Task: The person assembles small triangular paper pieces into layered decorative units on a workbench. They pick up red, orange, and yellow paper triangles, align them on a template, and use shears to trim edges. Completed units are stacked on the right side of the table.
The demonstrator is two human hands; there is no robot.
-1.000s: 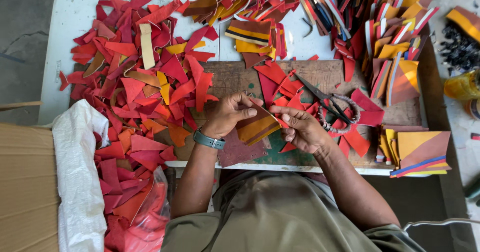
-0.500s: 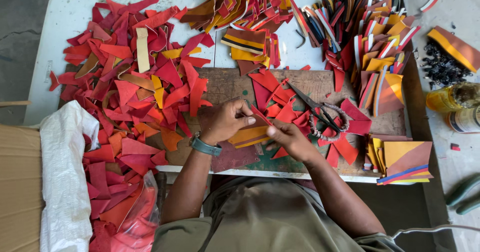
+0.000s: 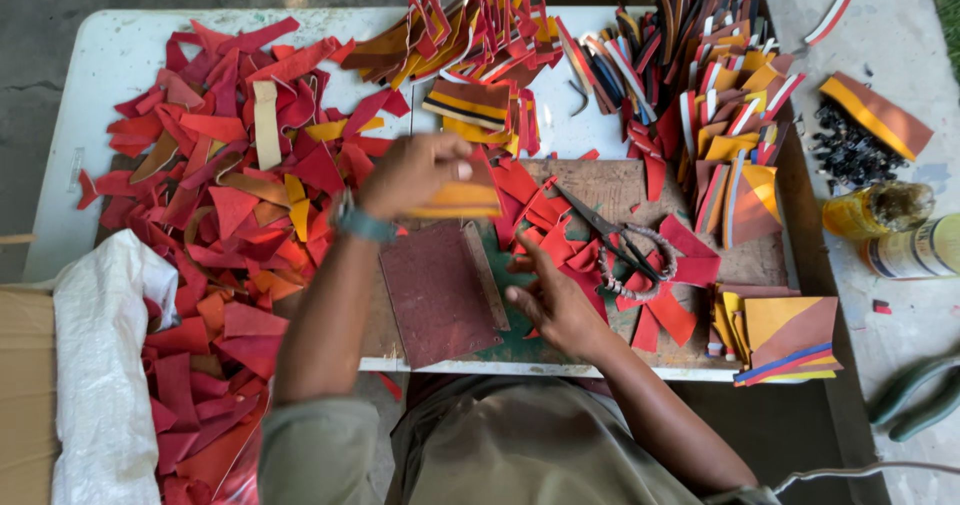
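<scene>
My left hand (image 3: 410, 173) is raised over the table, gripping an orange and dark red leather piece (image 3: 462, 197). A wristwatch (image 3: 360, 223) sits on that wrist. My right hand (image 3: 555, 300) rests lower, fingers spread, holding nothing, beside loose red scraps (image 3: 545, 210). A dark red leather sheet (image 3: 438, 293) lies flat on the green cutting mat (image 3: 520, 337) between the two hands. Black scissors (image 3: 620, 245) with wrapped handles lie just right of my right hand.
A large heap of red leather scraps (image 3: 230, 195) covers the table's left side and spills into a white bag (image 3: 105, 365). Striped leather pieces (image 3: 700, 75) are stacked at the back right, more (image 3: 790, 335) at the front right. Bottles (image 3: 890, 210) stand on the right ledge.
My left hand has lifted away to the left and upward with the orange piece. My right hand has let go and opened. The dark red sheet beneath is now uncovered.
</scene>
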